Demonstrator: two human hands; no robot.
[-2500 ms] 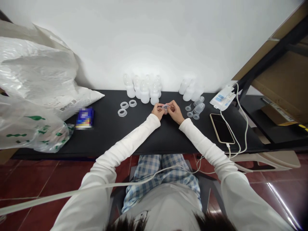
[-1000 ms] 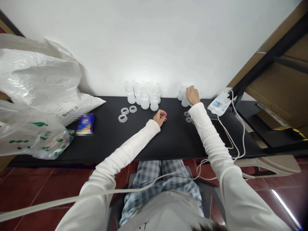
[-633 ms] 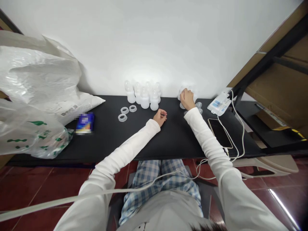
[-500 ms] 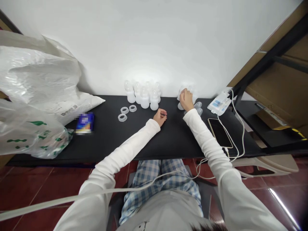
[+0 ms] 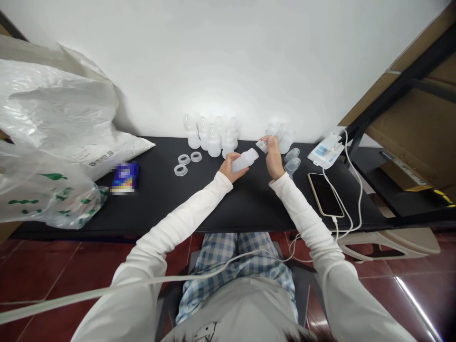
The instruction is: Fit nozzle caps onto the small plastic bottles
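The left hand (image 5: 229, 170), empty half a second ago, now curls its fingers round a translucent white bottle (image 5: 244, 161), tilted over the black counter (image 5: 171, 204). The right hand (image 5: 274, 159) pinches a clear plastic piece (image 5: 261, 145); both parts are thus in hand, unjoined.

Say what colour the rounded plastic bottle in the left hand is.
The bottle is milky white; see the head view.

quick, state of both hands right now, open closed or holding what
Left hand: closed around a tilted frosted white plastic bottle.
Right hand: closed, holding a small clear plastic piece, exact shape unclear.
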